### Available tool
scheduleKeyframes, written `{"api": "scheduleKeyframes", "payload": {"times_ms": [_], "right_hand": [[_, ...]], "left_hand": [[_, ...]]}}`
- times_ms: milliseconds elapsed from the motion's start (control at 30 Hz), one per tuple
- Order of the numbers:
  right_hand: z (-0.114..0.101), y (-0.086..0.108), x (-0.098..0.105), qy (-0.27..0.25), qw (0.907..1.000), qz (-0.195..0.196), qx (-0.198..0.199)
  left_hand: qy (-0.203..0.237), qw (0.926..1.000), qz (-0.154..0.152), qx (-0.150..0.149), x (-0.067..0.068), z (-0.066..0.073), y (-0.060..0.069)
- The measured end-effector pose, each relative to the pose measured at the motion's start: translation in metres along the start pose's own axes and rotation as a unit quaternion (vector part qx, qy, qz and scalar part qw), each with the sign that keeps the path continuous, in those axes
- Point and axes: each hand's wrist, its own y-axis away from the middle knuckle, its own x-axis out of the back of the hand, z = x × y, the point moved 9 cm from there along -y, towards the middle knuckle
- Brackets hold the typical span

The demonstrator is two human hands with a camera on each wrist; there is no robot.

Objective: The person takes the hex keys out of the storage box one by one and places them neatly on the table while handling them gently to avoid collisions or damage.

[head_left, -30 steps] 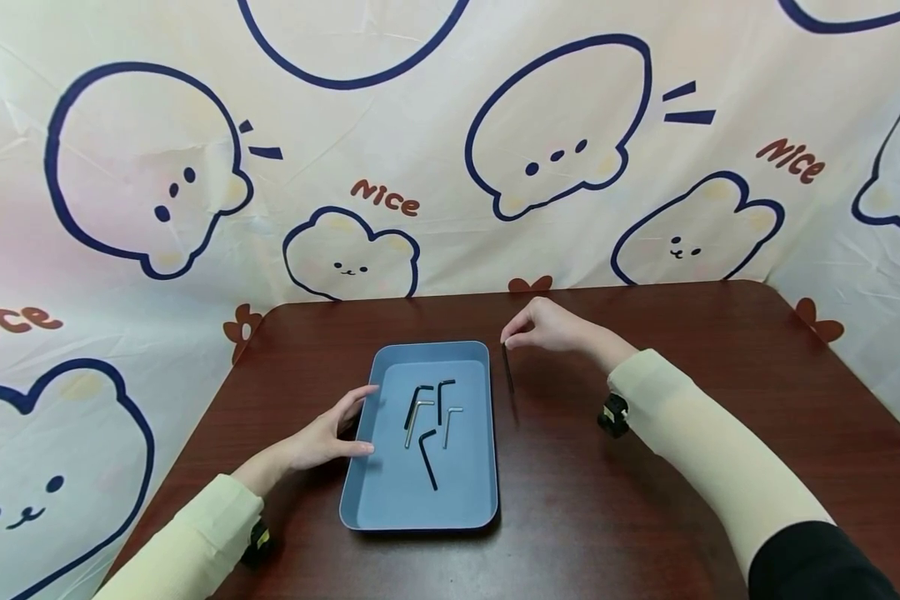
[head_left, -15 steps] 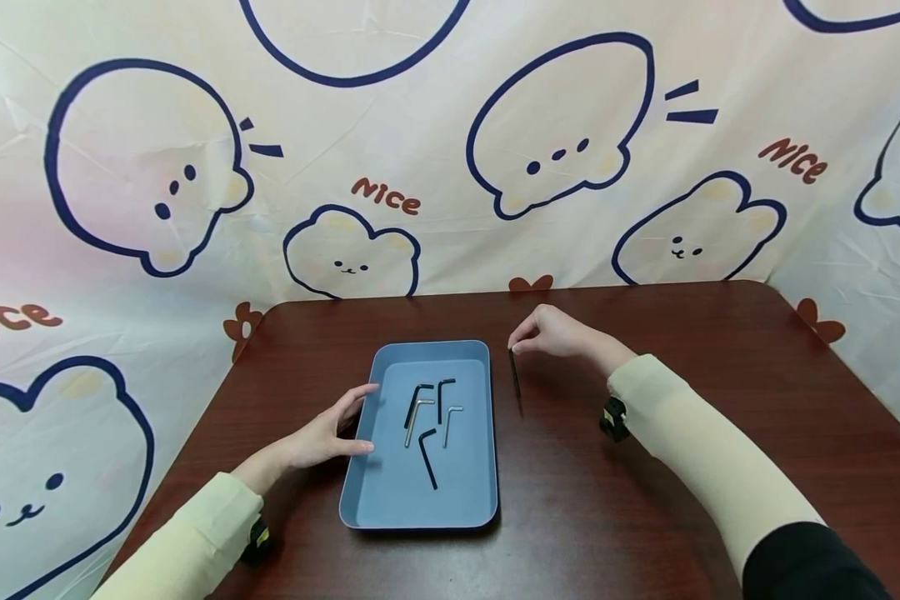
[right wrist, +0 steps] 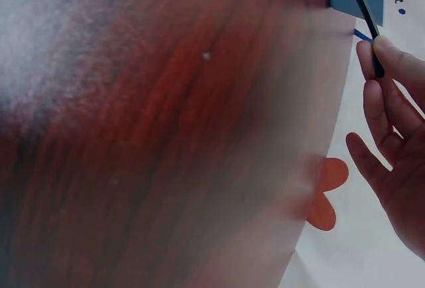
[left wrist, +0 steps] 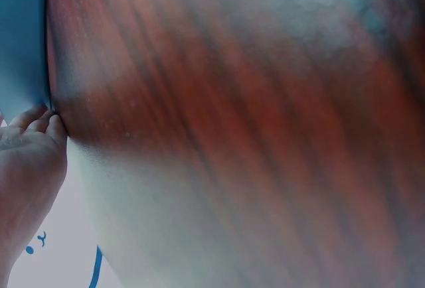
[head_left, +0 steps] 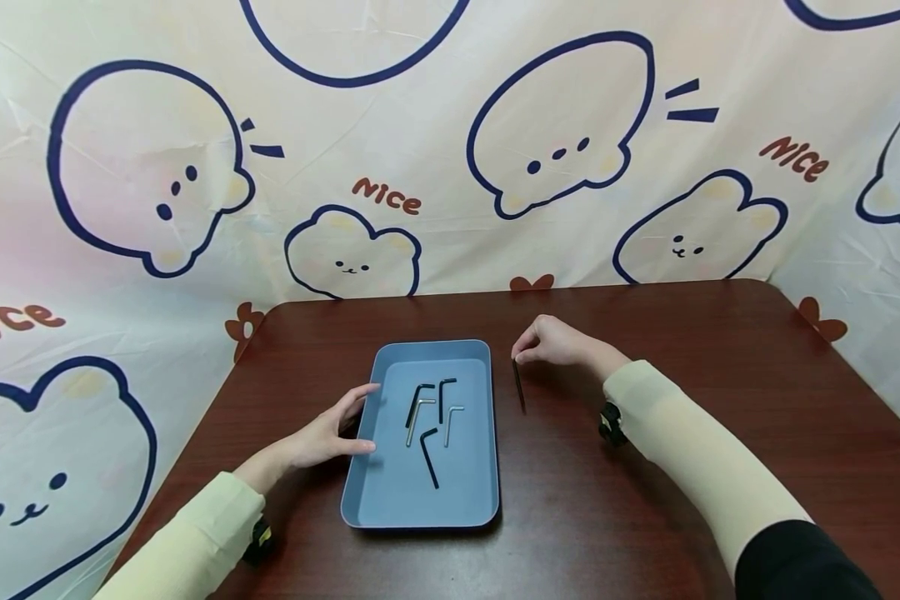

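My right hand [head_left: 558, 343] pinches a black hex key [head_left: 519, 387] by its upper end between thumb and fingers. The key hangs nearly upright just right of the blue tray [head_left: 390, 502]; whether its lower tip touches the table cannot be told. In the right wrist view the same hex key [right wrist: 362, 4] runs up from the fingertips. My left hand [head_left: 318, 437] rests on the tray's left rim, thumb and fingers spread apart. Inside the tray lie a black hex key [head_left: 430, 460], two more black ones near the top, a brassy hex key [head_left: 418, 422] and a silver hex key [head_left: 449, 427].
The dark brown table [head_left: 607, 517] runs out on both sides of the tray. A pale cloth [head_left: 450, 150] with cartoon outlines hangs behind and beside it. Each wrist carries a small black camera, such as the right wrist camera [head_left: 612, 423].
My right hand has moved slightly right and down towards me, with the black hex key still pinched in it. The left hand, the tray and the hex keys inside stay put.
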Motion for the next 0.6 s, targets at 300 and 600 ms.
{"api": "scheduleKeyframes", "payload": {"times_ms": [300,600], "right_hand": [[0.011,-0.002,-0.009,-0.001,1.0,0.009,0.004],[0.023,-0.001,-0.013,0.021,0.9993,0.025,-0.018]], "left_hand": [[-0.001,1.0,0.0,-0.008,0.0,0.001,-0.001],[-0.001,0.9999,-0.001,-0.01,0.0,0.001,0.0]]}}
